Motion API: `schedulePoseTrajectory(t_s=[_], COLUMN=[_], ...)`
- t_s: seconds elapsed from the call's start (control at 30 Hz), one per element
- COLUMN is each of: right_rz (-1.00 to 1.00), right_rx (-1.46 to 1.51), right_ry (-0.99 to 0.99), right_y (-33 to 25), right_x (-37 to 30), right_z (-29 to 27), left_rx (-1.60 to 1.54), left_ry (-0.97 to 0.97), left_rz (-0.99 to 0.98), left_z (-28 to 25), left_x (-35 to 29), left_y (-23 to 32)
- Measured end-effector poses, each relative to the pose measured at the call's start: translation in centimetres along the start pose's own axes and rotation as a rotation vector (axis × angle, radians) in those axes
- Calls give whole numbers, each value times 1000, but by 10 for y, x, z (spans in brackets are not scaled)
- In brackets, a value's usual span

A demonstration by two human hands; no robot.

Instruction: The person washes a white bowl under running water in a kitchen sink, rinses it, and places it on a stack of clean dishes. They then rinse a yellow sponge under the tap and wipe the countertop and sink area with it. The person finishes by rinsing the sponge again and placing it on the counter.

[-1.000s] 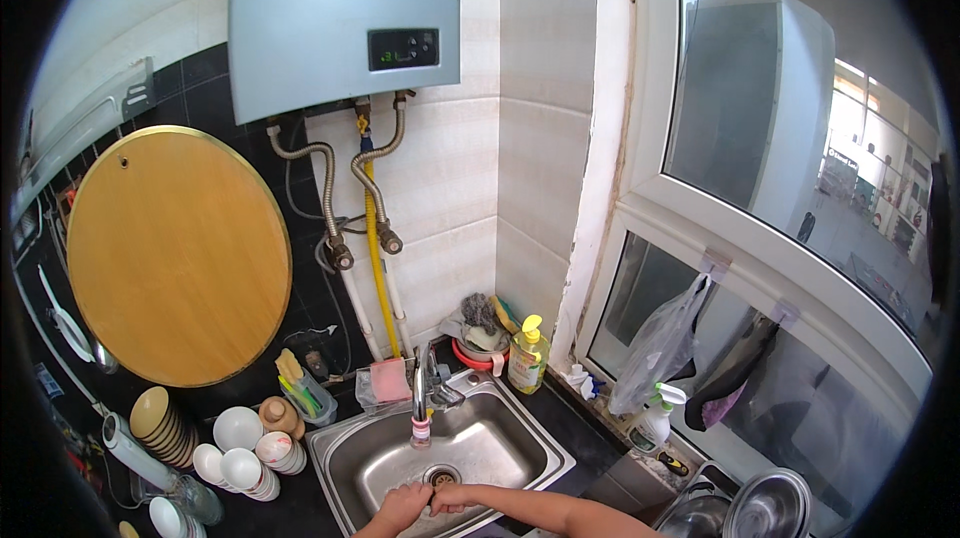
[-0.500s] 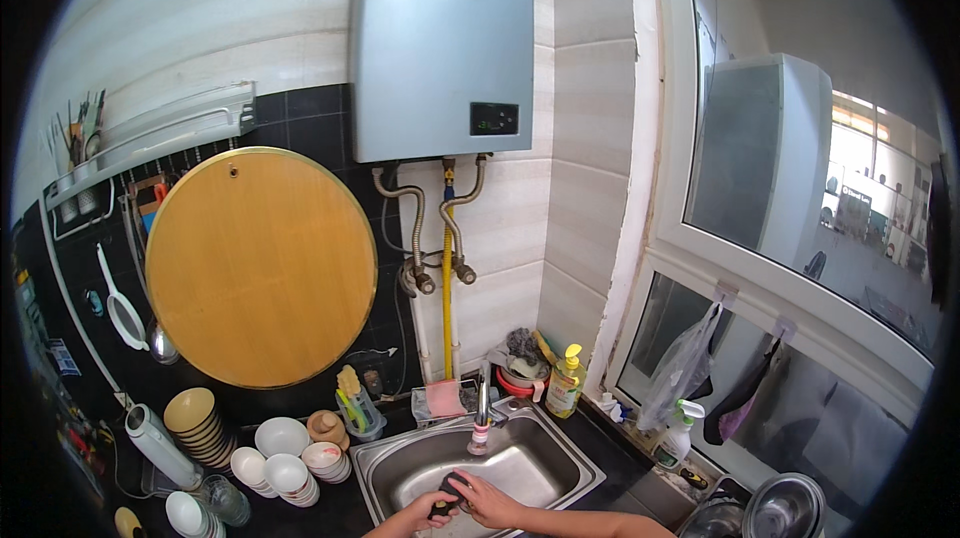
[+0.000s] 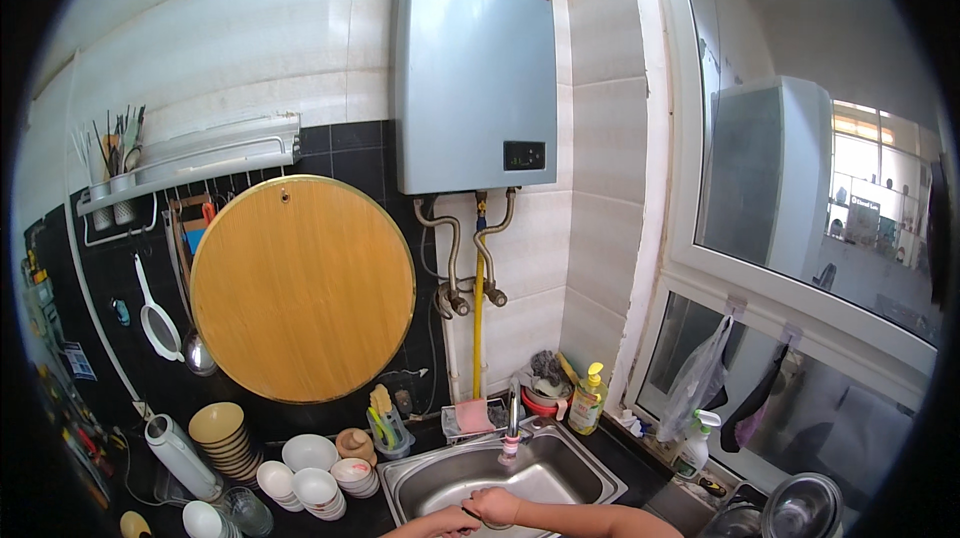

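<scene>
Over the near part of the steel sink, my two hands are close together. My left hand is closed, with a bit of something dark showing at its fingers. My right hand is curled shut right beside it, and what it grips, if anything, is hidden by the fingers. A tap with a pink and white end stands behind them at the sink's back edge.
Stacked bowls and a glass stand left of the sink. A yellow soap bottle is at its back right corner, with a spray bottle and steel bowls farther right. A round wooden board leans on the wall.
The view has tilted up and shifted left, so everything sits lower and farther right. The dark rounded thing seen between my hands is now mostly covered, and my right fingers have curled in.
</scene>
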State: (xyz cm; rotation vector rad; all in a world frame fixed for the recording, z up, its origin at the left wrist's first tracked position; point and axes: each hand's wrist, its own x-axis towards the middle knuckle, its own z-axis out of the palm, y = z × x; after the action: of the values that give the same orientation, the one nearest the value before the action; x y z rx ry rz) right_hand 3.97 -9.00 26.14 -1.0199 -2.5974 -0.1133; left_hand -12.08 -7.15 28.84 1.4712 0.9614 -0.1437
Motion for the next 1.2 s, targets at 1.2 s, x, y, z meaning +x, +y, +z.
schedulePoseTrajectory(t_s=[1.2], right_rz=[154], right_rx=[134], right_ry=[277], right_y=[-23], right_x=[-25], right_z=[-61], left_rx=[-683], left_ry=[-81], left_rz=[113], left_z=[-7], left_x=[-7], left_y=[25])
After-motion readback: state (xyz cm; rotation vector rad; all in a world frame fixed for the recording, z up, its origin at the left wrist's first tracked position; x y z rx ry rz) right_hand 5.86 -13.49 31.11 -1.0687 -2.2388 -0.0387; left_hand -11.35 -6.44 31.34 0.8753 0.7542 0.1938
